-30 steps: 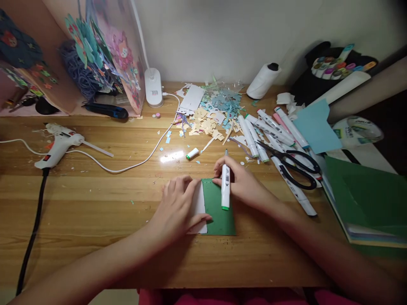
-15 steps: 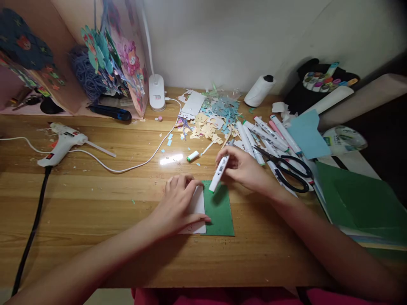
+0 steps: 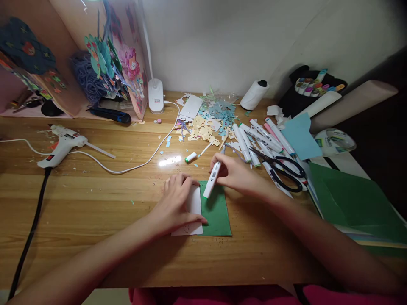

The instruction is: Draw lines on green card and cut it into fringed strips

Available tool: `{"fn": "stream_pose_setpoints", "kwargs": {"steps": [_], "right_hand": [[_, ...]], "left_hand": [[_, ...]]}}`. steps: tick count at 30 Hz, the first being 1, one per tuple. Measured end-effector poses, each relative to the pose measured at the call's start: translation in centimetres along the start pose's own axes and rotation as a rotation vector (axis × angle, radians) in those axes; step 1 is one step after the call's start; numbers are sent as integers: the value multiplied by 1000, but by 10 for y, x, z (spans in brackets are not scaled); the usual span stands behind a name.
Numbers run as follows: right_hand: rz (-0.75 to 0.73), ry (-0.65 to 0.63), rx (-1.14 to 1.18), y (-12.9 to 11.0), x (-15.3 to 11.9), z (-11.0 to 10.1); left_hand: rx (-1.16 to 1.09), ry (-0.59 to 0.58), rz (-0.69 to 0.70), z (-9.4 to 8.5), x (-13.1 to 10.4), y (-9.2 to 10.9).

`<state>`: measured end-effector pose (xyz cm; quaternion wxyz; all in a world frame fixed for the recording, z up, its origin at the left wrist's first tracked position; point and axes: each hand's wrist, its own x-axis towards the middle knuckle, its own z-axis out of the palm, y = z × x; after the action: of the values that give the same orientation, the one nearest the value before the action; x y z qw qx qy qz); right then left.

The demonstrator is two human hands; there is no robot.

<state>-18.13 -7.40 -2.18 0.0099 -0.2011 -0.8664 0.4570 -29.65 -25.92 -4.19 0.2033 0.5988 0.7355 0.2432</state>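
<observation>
A white sheet (image 3: 194, 203) and a green sheet (image 3: 218, 214) lie side by side on the desk, the white one partly under my left hand (image 3: 178, 203). That hand rests on it with thumb and fingers spread, the thumb tip reaching the green edge. Over the top of the green sheet, my right hand (image 3: 232, 171) holds a white marker (image 3: 212, 180) in closed fingers, its green end pointing down toward the sheet and its grey end up. A white and green cap (image 3: 190, 157) lies beyond the hands.
Black scissors (image 3: 280, 167) rest on several markers at the right. Paper scraps (image 3: 206, 125) are heaped at the back. A glue gun (image 3: 62, 144) and white cable (image 3: 143, 163) lie left; green card (image 3: 352, 201) is at far right.
My right hand and the marker have shifted slightly left and down over the green sheet. The view has turned slightly. My left hand stays spread on the white sheet.
</observation>
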Motion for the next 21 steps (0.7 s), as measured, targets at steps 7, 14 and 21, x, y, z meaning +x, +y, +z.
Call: {"fn": "stream_pose_setpoints", "kwargs": {"steps": [7, 14, 21], "right_hand": [[-17, 22, -172, -14, -6, 13], [-8, 190, 17, 7, 5, -21], [-175, 969, -146, 24, 1, -69]], "left_hand": [[-35, -36, -21, -2, -3, 3], [-59, -18, -10, 0, -5, 2], [-76, -29, 0, 0, -2, 0]]}}
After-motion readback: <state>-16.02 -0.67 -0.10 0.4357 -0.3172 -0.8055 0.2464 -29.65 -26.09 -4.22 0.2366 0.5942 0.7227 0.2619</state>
